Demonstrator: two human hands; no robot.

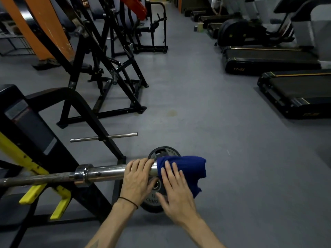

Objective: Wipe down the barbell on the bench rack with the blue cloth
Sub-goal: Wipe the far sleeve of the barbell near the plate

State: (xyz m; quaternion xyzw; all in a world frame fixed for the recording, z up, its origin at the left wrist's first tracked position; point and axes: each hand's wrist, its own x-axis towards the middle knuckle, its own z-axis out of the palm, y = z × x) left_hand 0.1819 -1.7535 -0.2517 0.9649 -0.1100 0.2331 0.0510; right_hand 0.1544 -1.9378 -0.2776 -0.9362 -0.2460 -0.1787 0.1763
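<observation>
Nearest us, our left hand [137,178] curled over the chrome sleeve of the steel barbell [105,173], which lay across the black and yellow bench rack [35,169]. Just beside it, our right hand [176,196] pressed flat, fingers straight, against the dark blue cloth [186,169] draped over the sleeve's end. Beneath them lay black weight plates [154,199], seemingly two, on the grey floor [215,131]. Farther off stood black treadmills [268,59].
</observation>
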